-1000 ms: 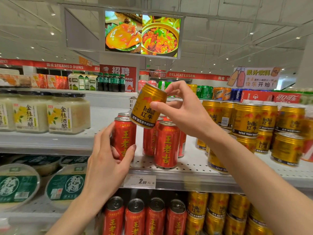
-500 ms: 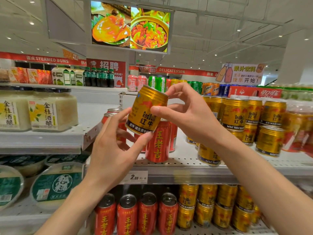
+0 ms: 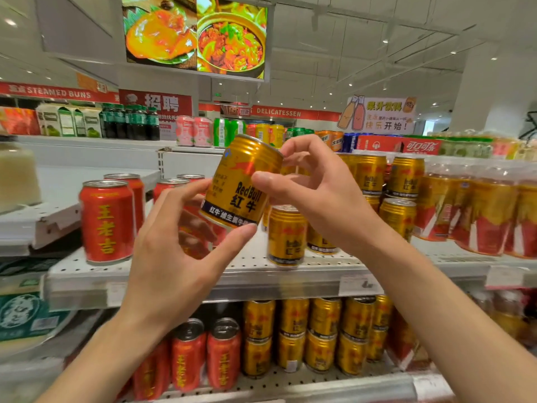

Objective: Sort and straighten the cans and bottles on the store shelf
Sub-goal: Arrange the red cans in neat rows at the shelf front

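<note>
Gold can: a Red Bull can (image 3: 242,181) held in the air in front of the middle shelf (image 3: 261,270), tilted with its top leaning up and to the right, label facing the camera.
Right hand: the right hand (image 3: 316,193) is clamped on the gold can from the right; the thumb presses the label side at mid-height and the fingertips (image 3: 286,151) curl over the top rim.
Left hand: the left hand (image 3: 171,254) comes up from below and left of the gold can, fingers spread; the thumb tip touches the can's bottom edge and the upper fingers reach toward its left side. Whether those fingers press the can cannot be told.
Red cans: a group of red cans (image 3: 107,221) stands upright on the middle shelf to the left of the gold can, partly hidden behind the left hand.
Gold stock: more gold cans (image 3: 286,235) stand on the same shelf just below and to the right of the held can, behind the right wrist, some stacked in two tiers.
Lower shelf: below the gold can, a lower shelf (image 3: 290,386) carries red cans on the left and gold ones on the right.
</note>
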Available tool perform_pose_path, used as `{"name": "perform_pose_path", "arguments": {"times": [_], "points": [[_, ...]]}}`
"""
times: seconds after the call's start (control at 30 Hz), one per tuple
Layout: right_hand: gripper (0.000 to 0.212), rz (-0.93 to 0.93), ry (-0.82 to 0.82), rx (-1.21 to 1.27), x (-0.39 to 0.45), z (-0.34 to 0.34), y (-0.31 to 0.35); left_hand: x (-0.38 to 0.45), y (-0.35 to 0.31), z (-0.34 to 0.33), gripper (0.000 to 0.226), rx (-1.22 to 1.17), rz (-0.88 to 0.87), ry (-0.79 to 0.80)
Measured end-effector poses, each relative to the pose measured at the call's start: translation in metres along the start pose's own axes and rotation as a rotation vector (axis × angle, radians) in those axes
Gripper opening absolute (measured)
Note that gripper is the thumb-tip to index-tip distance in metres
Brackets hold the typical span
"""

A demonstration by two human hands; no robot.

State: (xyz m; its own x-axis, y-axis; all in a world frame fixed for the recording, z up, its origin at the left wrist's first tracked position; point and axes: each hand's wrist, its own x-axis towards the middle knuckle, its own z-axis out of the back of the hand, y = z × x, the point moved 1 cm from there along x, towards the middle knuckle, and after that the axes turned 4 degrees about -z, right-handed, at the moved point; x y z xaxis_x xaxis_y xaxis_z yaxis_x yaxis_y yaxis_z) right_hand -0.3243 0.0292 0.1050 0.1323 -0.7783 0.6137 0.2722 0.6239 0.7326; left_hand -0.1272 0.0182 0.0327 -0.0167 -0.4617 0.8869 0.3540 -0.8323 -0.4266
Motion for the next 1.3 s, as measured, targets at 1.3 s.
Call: {"name": "perform_pose_path", "arguments": {"times": [1.3], "points": [[0.042,0.000,-0.216,-0.743,-0.044,0.157,-0.125,0.006,-0.002,-0.170,0.113,0.198,0.340,0.158]]}}
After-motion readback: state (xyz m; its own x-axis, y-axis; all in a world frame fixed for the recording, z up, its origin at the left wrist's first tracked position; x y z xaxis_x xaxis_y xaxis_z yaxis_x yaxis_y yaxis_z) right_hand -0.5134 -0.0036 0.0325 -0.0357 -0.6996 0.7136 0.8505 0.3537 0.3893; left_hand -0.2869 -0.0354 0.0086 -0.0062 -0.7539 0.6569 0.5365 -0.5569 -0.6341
